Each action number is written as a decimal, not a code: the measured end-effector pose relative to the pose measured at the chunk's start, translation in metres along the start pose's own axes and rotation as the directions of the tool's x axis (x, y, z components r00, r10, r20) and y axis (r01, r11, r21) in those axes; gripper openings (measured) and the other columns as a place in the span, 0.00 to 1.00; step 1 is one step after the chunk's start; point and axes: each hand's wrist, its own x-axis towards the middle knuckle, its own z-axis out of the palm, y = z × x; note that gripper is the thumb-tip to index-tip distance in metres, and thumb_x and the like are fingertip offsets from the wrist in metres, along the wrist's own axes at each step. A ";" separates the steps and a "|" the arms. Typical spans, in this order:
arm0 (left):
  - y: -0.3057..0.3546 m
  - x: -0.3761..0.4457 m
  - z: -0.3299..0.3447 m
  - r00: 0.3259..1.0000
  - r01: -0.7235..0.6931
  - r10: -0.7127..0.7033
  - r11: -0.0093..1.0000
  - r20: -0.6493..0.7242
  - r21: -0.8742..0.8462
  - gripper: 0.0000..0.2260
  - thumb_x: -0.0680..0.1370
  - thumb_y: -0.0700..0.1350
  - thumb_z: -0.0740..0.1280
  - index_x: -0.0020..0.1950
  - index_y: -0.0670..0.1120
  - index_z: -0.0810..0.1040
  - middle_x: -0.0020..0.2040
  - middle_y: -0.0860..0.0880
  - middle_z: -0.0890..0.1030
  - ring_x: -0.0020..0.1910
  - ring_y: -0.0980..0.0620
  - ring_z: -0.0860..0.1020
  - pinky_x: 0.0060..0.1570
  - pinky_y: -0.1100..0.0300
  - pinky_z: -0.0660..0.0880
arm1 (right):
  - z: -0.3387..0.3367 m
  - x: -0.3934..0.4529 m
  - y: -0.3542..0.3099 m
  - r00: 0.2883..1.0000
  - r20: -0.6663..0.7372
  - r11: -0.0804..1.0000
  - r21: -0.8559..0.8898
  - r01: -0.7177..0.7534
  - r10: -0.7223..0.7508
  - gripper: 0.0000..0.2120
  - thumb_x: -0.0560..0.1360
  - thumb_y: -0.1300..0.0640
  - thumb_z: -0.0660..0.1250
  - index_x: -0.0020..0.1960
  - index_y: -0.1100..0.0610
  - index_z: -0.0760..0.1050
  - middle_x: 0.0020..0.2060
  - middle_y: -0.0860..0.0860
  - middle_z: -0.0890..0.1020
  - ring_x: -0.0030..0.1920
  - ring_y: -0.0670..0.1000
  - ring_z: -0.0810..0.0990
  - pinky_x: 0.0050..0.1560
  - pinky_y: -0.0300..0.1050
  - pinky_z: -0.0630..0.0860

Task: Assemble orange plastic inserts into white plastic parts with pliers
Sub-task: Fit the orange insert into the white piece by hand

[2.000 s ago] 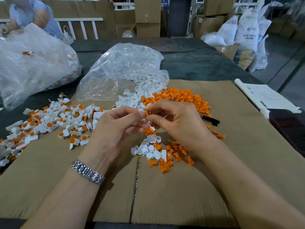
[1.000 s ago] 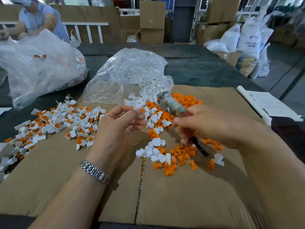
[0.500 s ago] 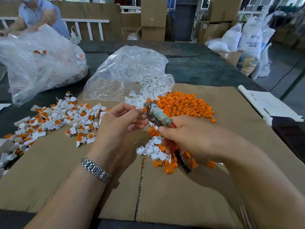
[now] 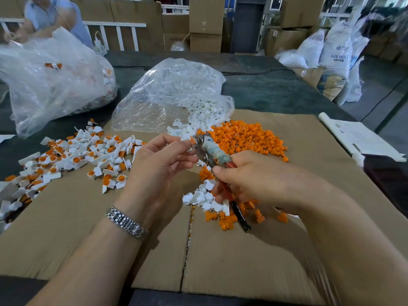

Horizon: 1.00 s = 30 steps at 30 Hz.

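Left hand [image 4: 162, 164] pinches a small white part w/ orange insert [image 4: 191, 142] btwn thumb & fingertips, held up over the cardboard. Right hand [image 4: 251, 177] is wrapped round the pliers [image 4: 212, 152], red/black handles; pliers' nose is right at the part, can't tell if it's clamped.

Surface: flat brown cardboard sheet [image 4: 254, 257] w/ a seam down the middle, lying on a dark green table [image 4: 271, 91]. Room looks like a warehouse: stacked cardboard boxes [image 4: 205, 21] at back, white sacks [image 4: 335, 49] on the right, white railing, another person at far left. Paper sheets [image 4: 359, 138] at the right edge.

Containers: clear plastic bag [image 4: 174, 93] centre, white parts spilling from its mouth. Bigger clear bag [image 4: 55, 78] left, white/orange pieces inside. Loose orange inserts pile [image 4: 249, 138] beside the centre bag; assembled pieces [image 4: 77, 155] spread at left; small mixed heap [image 4: 209, 199] under the hands.
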 end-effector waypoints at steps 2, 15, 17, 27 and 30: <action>0.000 0.000 0.000 1.000 0.013 -0.013 1.000 -0.002 0.016 0.05 0.76 0.34 0.71 0.42 0.41 0.79 0.39 0.42 0.84 0.35 0.49 0.83 0.35 0.64 0.79 | 0.000 -0.001 0.000 1.000 -0.001 1.000 0.001 0.006 -0.006 0.16 0.85 0.47 0.59 0.52 0.57 0.79 0.43 0.49 0.88 0.45 0.47 0.87 0.55 0.49 0.81; 0.001 -0.002 0.002 1.000 0.023 -0.023 0.999 -0.007 0.039 0.04 0.78 0.33 0.69 0.44 0.39 0.79 0.38 0.42 0.84 0.35 0.50 0.83 0.35 0.64 0.79 | 0.003 0.000 -0.002 1.000 -0.012 0.999 -0.050 0.019 -0.020 0.16 0.85 0.48 0.59 0.50 0.59 0.78 0.44 0.53 0.87 0.46 0.51 0.86 0.55 0.51 0.81; 0.001 -0.002 0.002 0.999 0.041 -0.041 0.998 0.001 0.054 0.04 0.78 0.33 0.70 0.44 0.39 0.80 0.38 0.42 0.84 0.35 0.50 0.83 0.35 0.64 0.79 | 0.003 -0.002 -0.002 1.000 -0.012 0.995 -0.095 0.016 -0.018 0.16 0.85 0.48 0.58 0.50 0.58 0.77 0.43 0.53 0.87 0.45 0.50 0.86 0.48 0.45 0.80; -0.001 0.000 0.001 0.999 0.037 -0.036 0.997 -0.018 0.067 0.03 0.77 0.34 0.70 0.44 0.39 0.80 0.37 0.42 0.84 0.34 0.50 0.83 0.34 0.65 0.78 | 0.013 -0.002 -0.002 0.993 -0.087 0.988 -0.136 0.070 -0.082 0.19 0.85 0.47 0.57 0.41 0.58 0.70 0.34 0.57 0.73 0.32 0.53 0.72 0.37 0.49 0.71; -0.001 0.000 0.001 0.999 0.043 -0.042 0.998 -0.019 0.049 0.03 0.77 0.33 0.70 0.43 0.39 0.80 0.36 0.42 0.84 0.33 0.50 0.82 0.34 0.65 0.78 | 0.019 -0.001 -0.001 0.986 -0.125 0.985 -0.149 0.087 -0.106 0.19 0.85 0.47 0.58 0.40 0.58 0.68 0.33 0.57 0.72 0.32 0.54 0.70 0.36 0.51 0.70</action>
